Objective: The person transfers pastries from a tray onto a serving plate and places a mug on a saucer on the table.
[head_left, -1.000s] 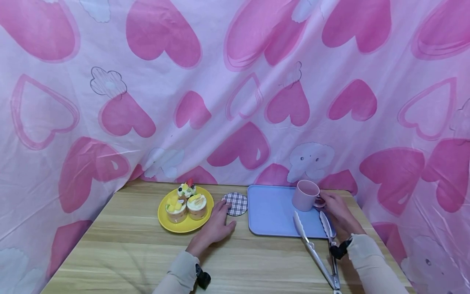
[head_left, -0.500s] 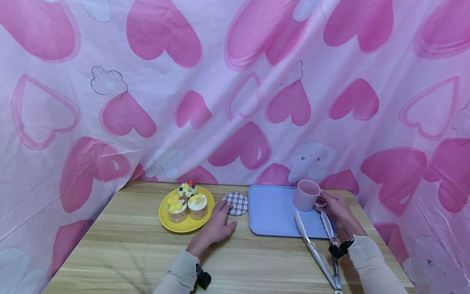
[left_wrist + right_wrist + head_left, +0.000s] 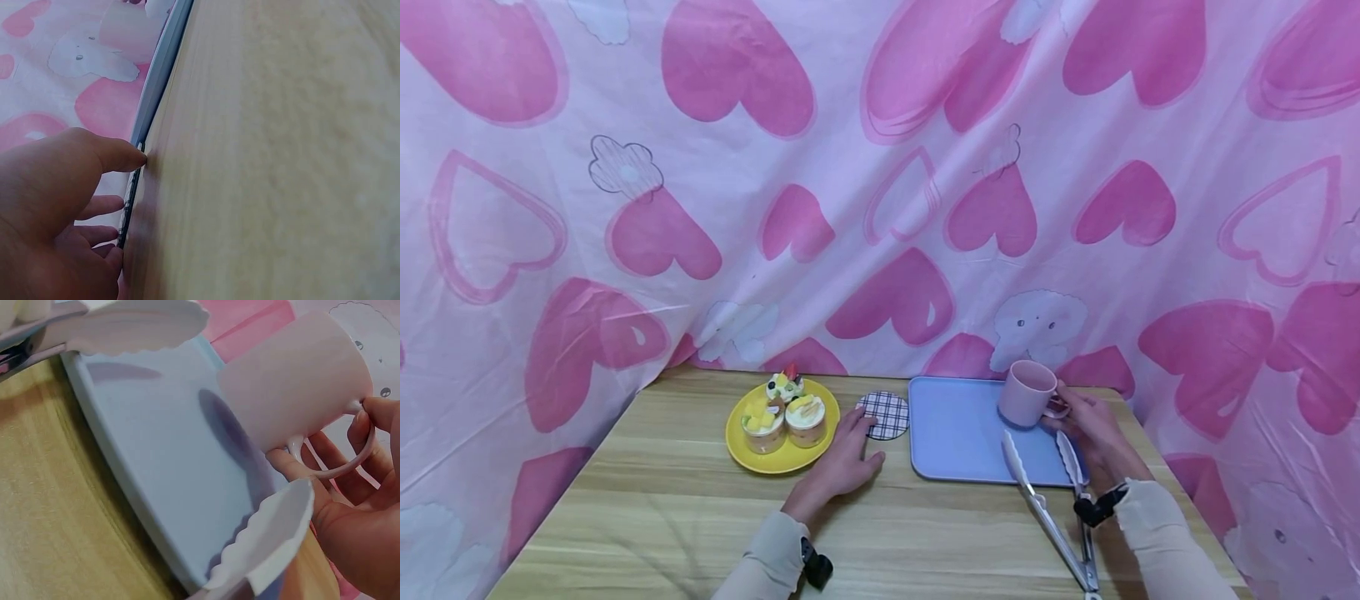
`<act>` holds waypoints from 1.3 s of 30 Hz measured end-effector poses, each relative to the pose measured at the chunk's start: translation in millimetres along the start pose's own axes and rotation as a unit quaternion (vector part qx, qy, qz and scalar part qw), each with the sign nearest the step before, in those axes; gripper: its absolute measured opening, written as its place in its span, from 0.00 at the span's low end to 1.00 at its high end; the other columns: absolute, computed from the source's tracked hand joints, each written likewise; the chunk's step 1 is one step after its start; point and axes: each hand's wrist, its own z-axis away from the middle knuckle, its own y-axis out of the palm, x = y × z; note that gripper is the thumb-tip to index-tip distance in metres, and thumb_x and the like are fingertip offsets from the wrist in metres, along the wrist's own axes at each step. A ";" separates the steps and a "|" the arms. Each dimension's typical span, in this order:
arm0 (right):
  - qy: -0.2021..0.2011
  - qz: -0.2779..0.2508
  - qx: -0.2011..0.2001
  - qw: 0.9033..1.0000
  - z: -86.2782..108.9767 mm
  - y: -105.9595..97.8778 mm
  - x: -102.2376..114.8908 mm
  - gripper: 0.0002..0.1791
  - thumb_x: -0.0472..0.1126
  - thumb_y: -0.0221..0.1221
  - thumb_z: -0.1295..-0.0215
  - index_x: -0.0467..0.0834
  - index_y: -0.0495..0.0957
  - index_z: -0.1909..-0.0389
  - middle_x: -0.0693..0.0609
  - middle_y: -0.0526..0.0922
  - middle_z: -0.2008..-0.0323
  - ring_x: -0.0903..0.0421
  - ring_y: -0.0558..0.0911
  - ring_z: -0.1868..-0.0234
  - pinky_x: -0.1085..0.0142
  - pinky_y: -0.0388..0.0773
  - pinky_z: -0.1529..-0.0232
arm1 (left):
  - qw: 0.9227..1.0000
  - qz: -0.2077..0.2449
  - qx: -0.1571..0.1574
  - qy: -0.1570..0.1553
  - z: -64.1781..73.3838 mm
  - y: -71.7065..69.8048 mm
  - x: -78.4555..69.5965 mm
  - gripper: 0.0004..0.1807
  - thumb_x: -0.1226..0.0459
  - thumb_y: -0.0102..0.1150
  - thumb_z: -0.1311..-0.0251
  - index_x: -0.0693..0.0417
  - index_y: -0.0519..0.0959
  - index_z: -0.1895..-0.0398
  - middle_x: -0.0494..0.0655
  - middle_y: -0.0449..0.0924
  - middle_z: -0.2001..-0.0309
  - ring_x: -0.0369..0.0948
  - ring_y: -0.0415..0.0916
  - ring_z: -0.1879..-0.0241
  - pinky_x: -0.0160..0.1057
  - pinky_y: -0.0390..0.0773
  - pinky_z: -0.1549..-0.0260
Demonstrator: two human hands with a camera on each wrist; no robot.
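A pink mug (image 3: 1025,396) is at the right end of the blue tray (image 3: 955,442). My right hand (image 3: 1096,429) grips its handle between thumb and curled fingers. The right wrist view shows a shadow on the tray beside the base of the mug (image 3: 300,375), which looks raised off it. My left hand (image 3: 841,467) rests on the wood with its fingers spread loosely. Its fingertips touch the near left edge of a round checked coaster (image 3: 887,415), which lies between that hand and the tray.
Silver tongs (image 3: 1037,504) lie spread across the tray's near edge, close to my right wrist. At left, a yellow plate (image 3: 739,457) bears a fruit-topped dessert cup (image 3: 806,423) and two others. A pink heart-print curtain (image 3: 880,208) hangs behind the table.
The mug has risen slightly and tilted a little in my right hand's grip. My left hand stays by the coaster.
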 end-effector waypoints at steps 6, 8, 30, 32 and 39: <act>-0.021 -0.021 0.006 1.000 5.3 0.3 6.0 0.32 0.67 0.60 0.38 0.52 0.80 0.39 0.52 0.74 0.47 0.53 0.71 0.41 0.62 0.83 0.44 | 1.000 0.001 0.000 -0.003 -0.2 0.4 -0.6 0.36 0.52 0.62 0.34 0.52 0.64 0.26 0.55 0.48 0.20 0.53 0.46 0.20 0.57 0.59 0.25; -0.029 -0.024 0.008 0.999 7.0 1.8 7.7 0.32 0.66 0.60 0.37 0.52 0.80 0.39 0.53 0.74 0.47 0.53 0.71 0.41 0.60 0.82 0.42 | 1.000 0.000 0.001 -0.001 -0.5 0.6 -0.6 0.36 0.52 0.62 0.34 0.52 0.65 0.26 0.55 0.48 0.20 0.53 0.46 0.20 0.57 0.59 0.25; -0.104 -0.059 0.067 0.991 17.8 31.9 17.9 0.11 0.52 0.59 0.28 0.54 0.88 0.59 0.56 0.85 0.63 0.56 0.83 0.53 0.56 0.87 0.50 | 1.000 -0.011 0.002 -0.013 0.6 1.4 -1.9 0.44 0.50 0.61 0.34 0.61 0.56 0.23 0.55 0.46 0.19 0.52 0.44 0.20 0.55 0.56 0.23; -0.112 -0.069 0.083 0.988 19.3 35.1 17.4 0.11 0.50 0.58 0.27 0.53 0.88 0.58 0.55 0.85 0.62 0.56 0.83 0.54 0.55 0.86 0.49 | 1.000 -0.012 0.003 -0.013 0.4 1.7 -1.6 0.44 0.50 0.61 0.34 0.62 0.56 0.22 0.55 0.46 0.19 0.52 0.44 0.19 0.54 0.56 0.23; -0.116 -0.065 0.104 0.986 23.5 47.9 16.4 0.12 0.50 0.57 0.26 0.54 0.87 0.55 0.54 0.85 0.61 0.56 0.83 0.54 0.55 0.86 0.48 | 1.000 -0.018 0.009 -0.012 0.3 3.2 -1.5 0.45 0.49 0.60 0.34 0.64 0.54 0.22 0.56 0.43 0.19 0.53 0.42 0.19 0.54 0.54 0.22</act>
